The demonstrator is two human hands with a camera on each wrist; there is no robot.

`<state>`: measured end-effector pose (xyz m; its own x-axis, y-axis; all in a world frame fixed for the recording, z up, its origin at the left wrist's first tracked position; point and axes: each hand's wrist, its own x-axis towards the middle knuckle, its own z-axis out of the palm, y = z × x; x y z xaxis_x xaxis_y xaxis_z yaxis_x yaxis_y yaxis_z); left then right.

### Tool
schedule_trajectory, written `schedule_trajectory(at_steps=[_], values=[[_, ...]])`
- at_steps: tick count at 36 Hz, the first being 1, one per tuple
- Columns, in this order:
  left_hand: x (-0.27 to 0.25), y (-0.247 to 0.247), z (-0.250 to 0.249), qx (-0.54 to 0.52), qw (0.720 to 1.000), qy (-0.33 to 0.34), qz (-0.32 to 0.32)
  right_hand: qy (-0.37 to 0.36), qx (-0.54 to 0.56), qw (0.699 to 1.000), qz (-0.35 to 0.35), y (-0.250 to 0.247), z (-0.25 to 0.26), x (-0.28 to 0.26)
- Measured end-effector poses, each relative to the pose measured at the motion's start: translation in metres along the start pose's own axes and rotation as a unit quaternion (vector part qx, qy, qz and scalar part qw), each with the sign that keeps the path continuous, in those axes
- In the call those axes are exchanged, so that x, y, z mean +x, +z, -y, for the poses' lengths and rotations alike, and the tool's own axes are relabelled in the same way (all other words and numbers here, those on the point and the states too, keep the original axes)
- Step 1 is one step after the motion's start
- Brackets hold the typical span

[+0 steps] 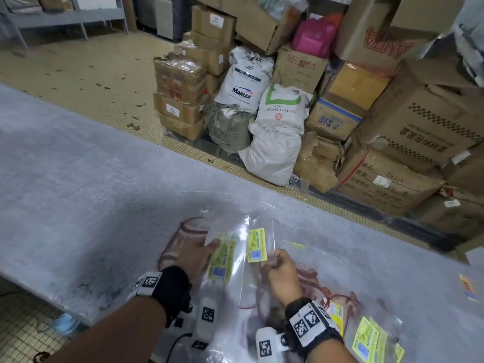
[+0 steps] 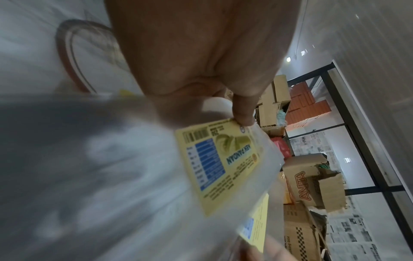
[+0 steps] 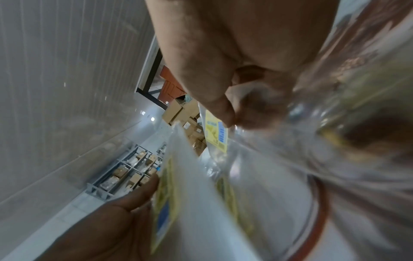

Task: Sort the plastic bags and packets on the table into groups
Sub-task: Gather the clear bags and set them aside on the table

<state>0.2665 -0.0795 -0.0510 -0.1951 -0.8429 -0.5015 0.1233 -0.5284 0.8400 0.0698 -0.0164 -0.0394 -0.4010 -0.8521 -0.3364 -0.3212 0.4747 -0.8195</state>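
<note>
Head view: left hand [image 1: 195, 254] pinches a yellow-labelled bag [image 1: 222, 260], right hand [image 1: 281, 273] pinches another clear bag [image 1: 258, 244]

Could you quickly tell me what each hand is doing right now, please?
Left hand: holds a clear packet with a yellow Kek Pandan label.
Right hand: pinches the edge of another clear packet with a yellow label.

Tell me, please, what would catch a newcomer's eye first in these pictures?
Most likely the two clear bags with bright yellow labels held up at the near edge of the table: the left hand holds the Kek Pandan bag and the right hand pinches the smaller-labelled bag. Next, the heap of cardboard boxes and white sacks on the floor beyond the table, with a pink container on top.
</note>
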Motion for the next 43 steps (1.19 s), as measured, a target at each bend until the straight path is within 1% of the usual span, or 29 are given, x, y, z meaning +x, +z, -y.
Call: schedule_trajectory(at_steps=[1, 3, 7, 10, 12, 13, 15, 17, 19, 21, 25, 27, 30, 32, 35, 38, 40, 43], values=[[0.001, 0.002, 0.000, 0.004, 1.000, 0.005, -0.001, -0.013, 0.019, 1.000, 0.002, 0.000, 0.003, -0.002], [-0.002, 0.008, -0.004, 0.003, 1.000, 0.010, -0.003, -0.037, 0.019, 0.999, -0.023, 0.002, 0.008, -0.001], [-0.004, 0.018, -0.012, 0.004, 1.000, 0.000, 0.009, -0.077, -0.036, 0.993, -0.087, 0.003, 0.013, 0.000], [-0.005, 0.022, -0.017, 0.015, 1.000, -0.001, 0.004, -0.085, -0.083, 0.985, -0.122, 0.002, 0.017, -0.004], [-0.007, 0.025, -0.021, 0.013, 1.000, -0.006, 0.010, -0.097, -0.076, 0.983, -0.134, 0.000, 0.019, -0.007], [-0.006, 0.027, -0.022, -0.003, 1.000, -0.007, 0.012, -0.108, -0.047, 0.985, -0.129, 0.000, 0.019, -0.008], [-0.003, 0.028, -0.022, 0.002, 1.000, -0.011, 0.021, -0.094, 0.051, 0.991, -0.077, 0.001, 0.025, -0.012], [-0.002, 0.028, -0.021, 0.016, 1.000, -0.004, 0.020, -0.050, 0.148, 0.987, -0.024, 0.005, 0.028, -0.013], [-0.002, 0.030, -0.022, 0.012, 1.000, -0.006, 0.021, -0.015, 0.197, 0.980, -0.004, 0.005, 0.031, -0.014], [-0.003, 0.032, -0.024, 0.022, 1.000, -0.001, 0.022, -0.014, 0.220, 0.975, 0.012, 0.005, 0.032, -0.015], [-0.006, 0.033, -0.025, 0.031, 0.999, 0.007, 0.029, -0.050, 0.200, 0.976, 0.066, 0.004, 0.033, -0.021], [-0.008, 0.036, -0.027, 0.031, 0.999, 0.008, 0.034, -0.060, 0.201, 0.975, 0.080, 0.004, 0.033, -0.024], [-0.007, 0.038, -0.027, 0.040, 0.998, -0.004, 0.051, -0.061, 0.200, 0.975, 0.073, 0.001, 0.031, -0.026], [0.000, 0.037, -0.022, 0.056, 0.995, -0.019, 0.075, -0.052, 0.198, 0.977, 0.062, -0.001, 0.029, -0.027], [0.010, 0.038, -0.013, 0.104, 0.989, -0.038, 0.100, -0.030, 0.189, 0.981, 0.042, -0.006, 0.024, -0.026], [-0.011, 0.058, -0.027, 0.152, 0.980, -0.022, 0.123, -0.027, 0.178, 0.984, 0.018, -0.016, 0.017, -0.026], [-0.017, 0.071, -0.030, 0.171, 0.979, -0.011, 0.111, -0.023, 0.163, 0.986, -0.004, -0.024, 0.011, -0.026], [-0.019, 0.087, -0.029, 0.228, 0.972, 0.007, 0.062, -0.007, 0.128, 0.991, -0.042, -0.037, -0.002, -0.026]])
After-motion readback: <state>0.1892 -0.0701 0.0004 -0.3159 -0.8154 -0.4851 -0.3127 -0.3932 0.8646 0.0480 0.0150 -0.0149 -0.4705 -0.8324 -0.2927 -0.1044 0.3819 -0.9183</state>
